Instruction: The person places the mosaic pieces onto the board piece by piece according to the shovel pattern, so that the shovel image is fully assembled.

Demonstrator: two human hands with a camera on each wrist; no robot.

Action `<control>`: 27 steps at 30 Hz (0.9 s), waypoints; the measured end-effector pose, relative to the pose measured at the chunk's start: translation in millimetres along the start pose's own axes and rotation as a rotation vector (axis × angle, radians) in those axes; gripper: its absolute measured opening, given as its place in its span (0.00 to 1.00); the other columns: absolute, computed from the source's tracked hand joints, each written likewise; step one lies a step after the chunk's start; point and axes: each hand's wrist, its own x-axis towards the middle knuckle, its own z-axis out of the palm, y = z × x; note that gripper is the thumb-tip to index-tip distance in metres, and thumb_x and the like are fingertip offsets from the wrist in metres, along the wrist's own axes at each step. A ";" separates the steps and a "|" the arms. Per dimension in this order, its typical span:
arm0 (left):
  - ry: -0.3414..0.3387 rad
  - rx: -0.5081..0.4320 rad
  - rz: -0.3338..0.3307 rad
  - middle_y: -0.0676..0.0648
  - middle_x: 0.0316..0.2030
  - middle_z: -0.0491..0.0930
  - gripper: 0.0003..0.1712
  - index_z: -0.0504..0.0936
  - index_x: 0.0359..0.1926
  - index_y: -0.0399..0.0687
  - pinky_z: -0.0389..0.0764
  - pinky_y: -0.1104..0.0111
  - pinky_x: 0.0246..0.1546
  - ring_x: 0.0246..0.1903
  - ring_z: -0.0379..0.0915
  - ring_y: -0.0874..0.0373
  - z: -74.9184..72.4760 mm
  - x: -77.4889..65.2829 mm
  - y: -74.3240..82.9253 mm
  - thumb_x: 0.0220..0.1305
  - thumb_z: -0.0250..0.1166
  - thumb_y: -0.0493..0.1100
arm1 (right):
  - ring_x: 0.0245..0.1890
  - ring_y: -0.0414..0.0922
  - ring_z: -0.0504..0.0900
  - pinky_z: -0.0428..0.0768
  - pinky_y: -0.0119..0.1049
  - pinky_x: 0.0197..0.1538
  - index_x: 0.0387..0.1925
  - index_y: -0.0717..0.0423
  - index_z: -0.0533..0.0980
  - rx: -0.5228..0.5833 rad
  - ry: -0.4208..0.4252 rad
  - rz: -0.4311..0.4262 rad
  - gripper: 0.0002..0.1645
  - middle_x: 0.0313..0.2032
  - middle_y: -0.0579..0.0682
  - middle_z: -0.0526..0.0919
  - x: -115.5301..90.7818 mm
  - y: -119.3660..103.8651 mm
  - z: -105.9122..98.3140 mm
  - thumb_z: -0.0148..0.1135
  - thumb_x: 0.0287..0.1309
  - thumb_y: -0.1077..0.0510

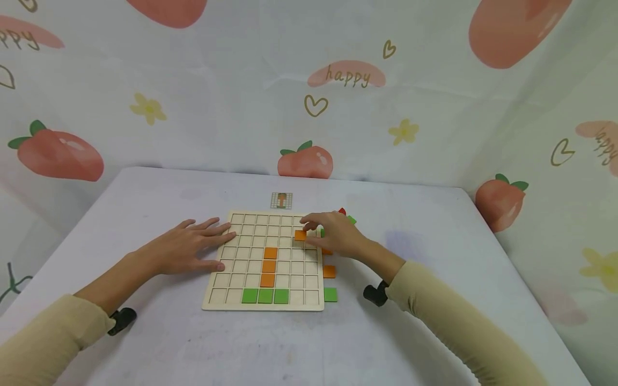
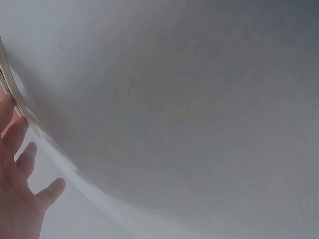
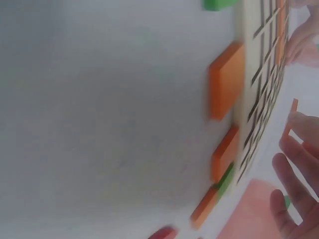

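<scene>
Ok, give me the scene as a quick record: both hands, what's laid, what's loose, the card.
left hand: fingers on left edge of board
right hand: pinches orange tile over the board's far right part
laid: orange column of three; green row of three, nearest the person
loose, right of board: orange pieces, green pieces, red piece partly hidden
card: on table, beyond board

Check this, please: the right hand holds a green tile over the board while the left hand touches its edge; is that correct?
Not quite: the tile in the right hand is orange, not green, as the head view shows; the rest stands.
</scene>
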 end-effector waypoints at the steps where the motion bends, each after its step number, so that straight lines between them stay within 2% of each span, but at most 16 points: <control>1: 0.001 0.001 0.001 0.47 0.72 0.64 0.45 0.68 0.73 0.58 0.59 0.35 0.64 0.73 0.54 0.41 0.0 0.2 0.1 0.62 0.54 0.76 | 0.46 0.44 0.85 0.80 0.41 0.53 0.56 0.59 0.79 0.005 -0.005 0.005 0.25 0.43 0.47 0.88 3.2 -1.9 1.6 0.73 0.57 0.57; 8: 0.009 0.003 0.009 0.47 0.72 0.64 0.45 0.68 0.73 0.57 0.60 0.35 0.63 0.73 0.54 0.40 -1.2 -0.2 0.5 0.63 0.54 0.76 | 0.46 0.43 0.85 0.79 0.42 0.56 0.54 0.58 0.80 -0.007 -0.034 0.001 0.22 0.43 0.47 0.88 20.7 -11.7 11.9 0.71 0.59 0.57; 11: 0.011 -0.003 0.008 0.47 0.72 0.64 0.45 0.69 0.72 0.57 0.60 0.36 0.63 0.73 0.55 0.41 -2.2 -0.3 0.8 0.62 0.54 0.76 | 0.46 0.43 0.85 0.75 0.44 0.60 0.54 0.58 0.80 -0.001 -0.057 -0.002 0.22 0.42 0.47 0.88 25.9 -14.2 15.5 0.71 0.59 0.56; 19: -0.004 -0.001 0.002 0.47 0.72 0.64 0.46 0.68 0.73 0.58 0.60 0.35 0.63 0.73 0.54 0.41 0.2 0.7 0.0 0.62 0.54 0.76 | 0.47 0.42 0.85 0.76 0.41 0.59 0.54 0.58 0.80 0.007 -0.098 0.001 0.23 0.42 0.47 0.88 33.7 -21.0 23.5 0.72 0.59 0.55; 27: 0.012 0.003 0.006 0.46 0.72 0.64 0.46 0.68 0.73 0.57 0.61 0.36 0.63 0.73 0.54 0.41 1.6 1.1 -0.9 0.62 0.55 0.76 | 0.48 0.42 0.84 0.72 0.44 0.62 0.54 0.56 0.80 -0.056 -0.106 -0.010 0.21 0.44 0.46 0.88 37.3 -23.8 30.3 0.71 0.60 0.56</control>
